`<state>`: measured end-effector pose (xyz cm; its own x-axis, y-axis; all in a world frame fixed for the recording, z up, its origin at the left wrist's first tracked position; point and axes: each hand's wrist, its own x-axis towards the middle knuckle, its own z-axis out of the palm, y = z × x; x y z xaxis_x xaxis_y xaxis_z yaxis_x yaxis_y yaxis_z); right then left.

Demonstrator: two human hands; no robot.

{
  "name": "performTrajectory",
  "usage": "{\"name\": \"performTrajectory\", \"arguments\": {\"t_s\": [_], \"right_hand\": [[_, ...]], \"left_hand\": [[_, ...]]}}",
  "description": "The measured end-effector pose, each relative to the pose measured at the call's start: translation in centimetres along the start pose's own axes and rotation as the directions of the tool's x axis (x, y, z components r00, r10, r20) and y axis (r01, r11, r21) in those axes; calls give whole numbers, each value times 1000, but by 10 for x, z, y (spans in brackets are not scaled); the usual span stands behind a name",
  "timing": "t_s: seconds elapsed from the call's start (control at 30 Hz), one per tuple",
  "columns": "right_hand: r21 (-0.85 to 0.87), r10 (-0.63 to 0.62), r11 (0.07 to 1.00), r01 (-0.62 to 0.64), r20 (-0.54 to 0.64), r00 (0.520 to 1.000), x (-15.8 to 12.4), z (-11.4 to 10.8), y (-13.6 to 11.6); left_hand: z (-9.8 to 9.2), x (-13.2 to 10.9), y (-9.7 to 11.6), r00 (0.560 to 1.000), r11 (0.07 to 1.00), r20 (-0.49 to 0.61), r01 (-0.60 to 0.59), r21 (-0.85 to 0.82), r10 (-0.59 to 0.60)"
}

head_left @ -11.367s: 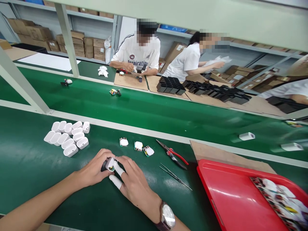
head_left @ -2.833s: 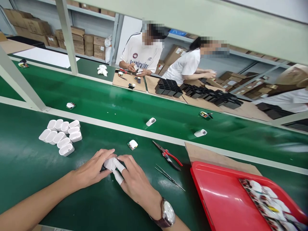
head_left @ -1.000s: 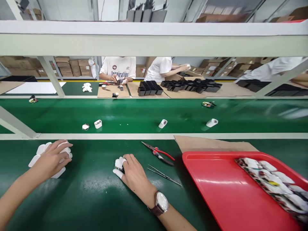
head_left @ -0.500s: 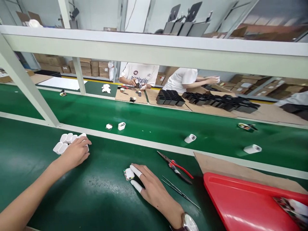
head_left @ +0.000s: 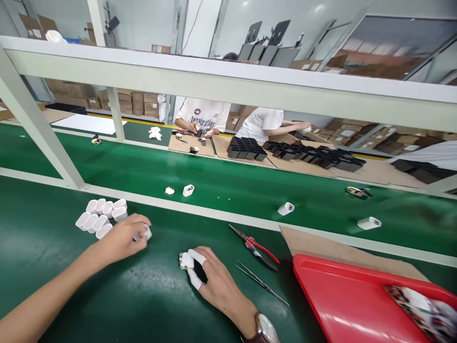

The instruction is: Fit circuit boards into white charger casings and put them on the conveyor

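My left hand (head_left: 123,238) is closed around a white plastic shell (head_left: 144,232) just right of the cluster of white shells (head_left: 100,218) on the green mat. My right hand (head_left: 214,281), with white finger cots on two fingers and a watch on the wrist, pinches a small circuit module (head_left: 185,260) against the mat. The two hands are about a hand's width apart.
Red-handled pliers (head_left: 255,242) and tweezers (head_left: 260,282) lie right of my right hand. A red tray (head_left: 342,300) with modules sits at the right on cardboard. White shells (head_left: 286,208) ride the green conveyor (head_left: 232,183). Two people work across the line beside black trays (head_left: 246,148).
My left hand has lifted one white shell from the cluster and moved right toward my right hand. The right hand stays on the module. The view has shifted slightly.
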<state>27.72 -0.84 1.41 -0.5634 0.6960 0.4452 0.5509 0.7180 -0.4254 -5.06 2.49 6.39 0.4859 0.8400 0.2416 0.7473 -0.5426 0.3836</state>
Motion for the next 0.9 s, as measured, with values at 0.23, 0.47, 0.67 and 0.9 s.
{"name": "performTrajectory", "arguments": {"t_s": [0.23, 0.47, 0.67, 0.9], "right_hand": [[11, -13, 1000, 15, -135, 991, 4, -6, -17], [53, -23, 998, 30, -142, 990, 19, 5, -42], [17, -65, 998, 67, -98, 993, 27, 12, -44], [3, -56, 998, 57, -146, 988, 29, -6, -41]], "left_hand": [[52, -10, 36, 994, 965, 83, 91, -247, -73], [70, -28, 23, 993, 924, 89, 105, -367, -78], [66, -30, 26, 991, 892, 123, 103, -440, -54], [61, -28, 17, 995, 948, 30, 95, -303, -90]]}}
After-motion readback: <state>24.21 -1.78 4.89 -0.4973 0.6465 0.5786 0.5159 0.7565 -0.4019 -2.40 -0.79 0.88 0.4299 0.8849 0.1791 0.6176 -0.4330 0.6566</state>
